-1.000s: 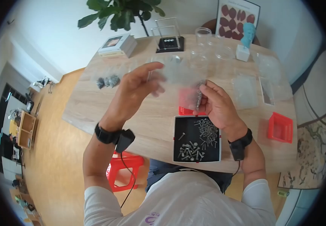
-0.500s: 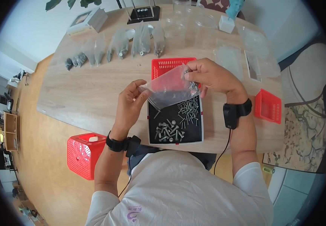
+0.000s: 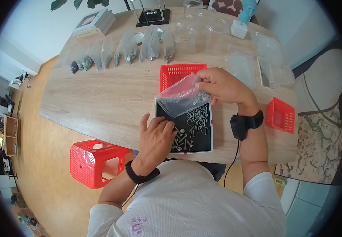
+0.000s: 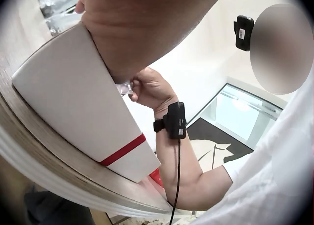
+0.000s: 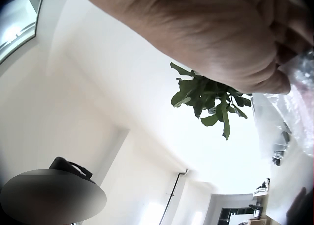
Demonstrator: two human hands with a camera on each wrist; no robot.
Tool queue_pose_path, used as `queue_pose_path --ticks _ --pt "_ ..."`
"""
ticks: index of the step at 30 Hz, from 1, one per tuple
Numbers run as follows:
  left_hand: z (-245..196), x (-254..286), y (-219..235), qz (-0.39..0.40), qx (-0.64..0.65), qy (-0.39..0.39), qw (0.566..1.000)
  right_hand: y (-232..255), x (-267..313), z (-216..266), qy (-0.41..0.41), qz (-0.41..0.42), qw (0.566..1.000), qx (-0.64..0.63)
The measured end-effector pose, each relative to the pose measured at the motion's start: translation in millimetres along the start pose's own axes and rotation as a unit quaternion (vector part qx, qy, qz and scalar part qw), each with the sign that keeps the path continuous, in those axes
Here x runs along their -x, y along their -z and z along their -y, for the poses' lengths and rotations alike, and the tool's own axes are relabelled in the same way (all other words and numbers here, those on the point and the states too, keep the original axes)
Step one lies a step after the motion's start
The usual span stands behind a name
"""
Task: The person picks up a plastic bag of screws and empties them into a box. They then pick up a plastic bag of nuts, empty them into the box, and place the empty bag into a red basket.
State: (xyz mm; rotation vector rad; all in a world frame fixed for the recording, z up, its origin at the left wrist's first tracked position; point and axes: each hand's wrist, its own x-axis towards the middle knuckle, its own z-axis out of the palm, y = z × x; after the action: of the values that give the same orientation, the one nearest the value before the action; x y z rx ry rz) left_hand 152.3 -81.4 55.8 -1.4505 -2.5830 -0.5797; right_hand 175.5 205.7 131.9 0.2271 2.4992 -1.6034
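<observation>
My right hand (image 3: 220,85) pinches a clear plastic bag (image 3: 177,100) by one end, with small metal hardware gathered near the fingers. The bag slants over the back of a white-rimmed tray (image 3: 201,144) with a black bottom. In the tray lie a heap of thin screws (image 3: 197,118) and, nearer the person, thicker bolts (image 3: 186,143). My left hand (image 3: 155,140) reaches over the tray's left side, back upward, fingers loosely bent beside the bolts. It covers part of them. In the left wrist view the tray's white side wall (image 4: 64,87) stands close by.
Behind the tray sits a red basket (image 3: 182,69); another red basket (image 3: 281,115) stands at the right. Filled plastic bags (image 3: 129,49) line the back left. Clear jars (image 3: 185,33), flat empty bags (image 3: 241,69) and a bust (image 3: 248,12) stand farther back. A red stool (image 3: 86,166) is at the left.
Both hands held the bag stretched between them half a second ago. The left hand has let go and moved down to the tray; the bag's free end now droops from the right hand.
</observation>
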Motion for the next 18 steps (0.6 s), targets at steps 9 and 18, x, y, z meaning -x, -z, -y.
queue_pose_path --ticks 9,18 --pt "5 7 3 0.02 0.083 0.006 0.996 -15 6 12 0.049 -0.03 0.995 0.079" --pt "11 7 -3 0.002 0.133 -0.027 0.991 -24 15 24 0.125 -0.058 0.982 0.128"
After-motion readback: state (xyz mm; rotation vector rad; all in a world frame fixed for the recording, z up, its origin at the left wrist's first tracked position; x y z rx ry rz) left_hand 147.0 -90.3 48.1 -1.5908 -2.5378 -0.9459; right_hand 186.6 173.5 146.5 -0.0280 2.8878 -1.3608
